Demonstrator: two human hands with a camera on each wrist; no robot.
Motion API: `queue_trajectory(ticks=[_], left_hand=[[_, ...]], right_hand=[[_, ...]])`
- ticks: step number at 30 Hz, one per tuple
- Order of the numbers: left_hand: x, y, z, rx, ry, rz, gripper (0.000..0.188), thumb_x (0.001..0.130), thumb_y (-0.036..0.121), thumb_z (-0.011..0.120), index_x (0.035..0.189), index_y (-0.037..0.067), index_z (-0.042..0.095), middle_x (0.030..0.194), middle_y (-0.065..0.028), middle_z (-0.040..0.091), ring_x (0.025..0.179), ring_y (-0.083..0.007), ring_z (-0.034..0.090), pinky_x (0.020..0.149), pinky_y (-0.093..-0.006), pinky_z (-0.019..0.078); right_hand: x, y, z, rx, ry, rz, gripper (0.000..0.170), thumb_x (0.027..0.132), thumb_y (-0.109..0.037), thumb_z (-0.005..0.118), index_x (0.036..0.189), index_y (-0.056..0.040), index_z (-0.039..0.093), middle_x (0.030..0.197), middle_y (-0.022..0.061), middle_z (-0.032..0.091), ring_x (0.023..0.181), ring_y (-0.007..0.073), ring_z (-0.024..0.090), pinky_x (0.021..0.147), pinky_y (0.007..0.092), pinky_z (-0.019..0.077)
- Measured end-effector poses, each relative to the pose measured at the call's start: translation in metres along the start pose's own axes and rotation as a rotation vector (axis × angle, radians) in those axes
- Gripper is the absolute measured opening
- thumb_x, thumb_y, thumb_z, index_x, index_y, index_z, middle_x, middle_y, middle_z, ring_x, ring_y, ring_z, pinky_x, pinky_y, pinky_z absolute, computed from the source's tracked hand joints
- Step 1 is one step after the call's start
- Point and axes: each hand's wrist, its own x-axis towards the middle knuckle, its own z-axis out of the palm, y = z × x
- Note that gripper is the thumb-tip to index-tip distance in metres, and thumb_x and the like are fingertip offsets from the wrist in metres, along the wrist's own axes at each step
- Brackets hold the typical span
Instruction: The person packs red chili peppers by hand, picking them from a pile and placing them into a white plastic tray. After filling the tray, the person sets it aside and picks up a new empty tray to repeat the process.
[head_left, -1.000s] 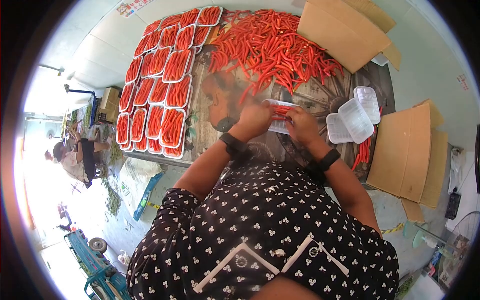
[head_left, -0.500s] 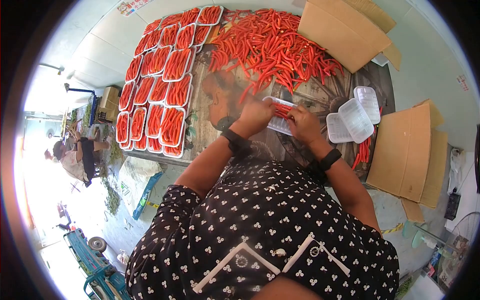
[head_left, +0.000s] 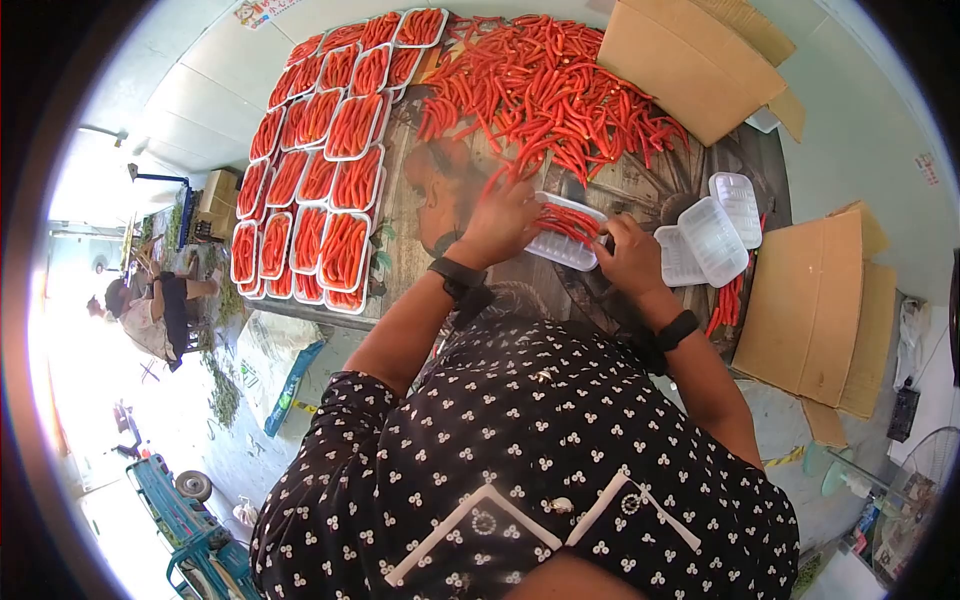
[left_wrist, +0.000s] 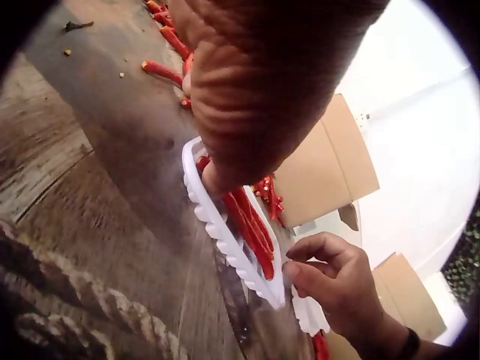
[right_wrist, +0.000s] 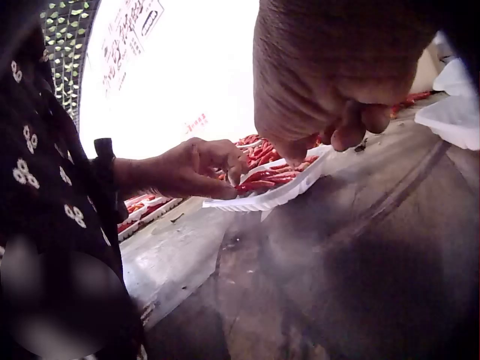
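A white plastic tray (head_left: 562, 254) holds a row of red chillies (head_left: 570, 222) in front of the person. At its left end is the left hand (head_left: 500, 222), fingers stretched towards loose chillies at the pile's near edge. Its thumb lies over the tray's end in the left wrist view. The right hand (head_left: 633, 255) has thumb and forefinger at the tray's right-end rim, pinching it, its other fingers curled. A large heap of loose red chillies (head_left: 545, 90) lies beyond the tray.
Stacked filled trays (head_left: 345, 252) cover the table's left side. Several unfilled white trays (head_left: 712, 240) lie at the right, with a few chillies (head_left: 727, 303) beside them. Cardboard boxes stand at the back right (head_left: 690, 70) and right edge (head_left: 805, 310). Another person (head_left: 150, 310) sits far left.
The left hand has moved from the chillies in the tray up and left towards the heap. The right hand has shifted right to the tray's end, leaving more of the chillies visible.
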Motion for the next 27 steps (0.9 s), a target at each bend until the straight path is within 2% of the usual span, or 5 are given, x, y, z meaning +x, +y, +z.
queue_trajectory(ticks=[2, 5, 12, 14, 27], left_hand=[[0.0, 0.001, -0.004, 0.033, -0.071, -0.007, 0.028, 0.075, 0.016, 0.067, 0.103, 0.015, 0.067, 0.11, -0.0095, 0.061, 0.102, -0.0297, 0.06, 0.082, -0.0399, 0.0515], [-0.002, -0.004, 0.001, 0.031, -0.084, -0.019, 0.028, 0.076, 0.015, 0.066, 0.104, 0.015, 0.066, 0.113, -0.0105, 0.06, 0.103, -0.0305, 0.06, 0.083, -0.0401, 0.0513], [-0.002, -0.005, 0.0, 0.025, -0.127, -0.067, 0.028, 0.077, 0.014, 0.065, 0.105, 0.016, 0.066, 0.116, -0.0108, 0.059, 0.103, -0.0316, 0.06, 0.083, -0.0414, 0.0515], [-0.001, -0.002, -0.003, -0.063, -0.106, -0.111, 0.01, 0.076, 0.016, 0.064, 0.083, 0.009, 0.066, 0.105, -0.011, 0.059, 0.102, -0.0309, 0.058, 0.108, -0.0463, 0.0294], [-0.006, -0.001, -0.027, 0.028, -0.162, -0.257, 0.023, 0.072, 0.026, 0.074, 0.083, 0.008, 0.066, 0.14, -0.0202, 0.043, 0.125, -0.034, 0.047, 0.088, -0.0419, 0.05]], right_hand=[[-0.003, 0.005, 0.003, 0.011, 0.022, 0.02, 0.02, 0.073, -0.018, 0.07, 0.088, -0.0073, 0.062, 0.087, 0.0106, 0.059, 0.077, 0.0312, 0.061, 0.066, 0.0403, 0.0492], [-0.005, 0.014, 0.009, 0.033, -0.087, 0.048, 0.027, 0.076, -0.021, 0.065, 0.097, -0.0043, 0.059, 0.097, 0.0162, 0.058, 0.085, 0.0373, 0.06, 0.072, 0.0452, 0.0491], [0.004, 0.009, 0.023, 0.088, 0.061, -0.08, 0.019, 0.075, -0.015, 0.069, 0.088, -0.0043, 0.061, 0.088, 0.0134, 0.06, 0.08, 0.0319, 0.061, 0.07, 0.0403, 0.0486], [0.007, 0.01, 0.024, 0.091, 0.067, -0.077, 0.017, 0.076, -0.015, 0.068, 0.088, -0.0051, 0.061, 0.087, 0.0126, 0.061, 0.081, 0.0316, 0.061, 0.07, 0.041, 0.0486], [0.113, 0.005, 0.013, -0.107, -0.035, 0.128, 0.024, 0.073, -0.022, 0.073, 0.091, -0.0079, 0.064, 0.086, 0.0097, 0.064, 0.082, 0.0292, 0.064, 0.07, 0.0396, 0.0501]])
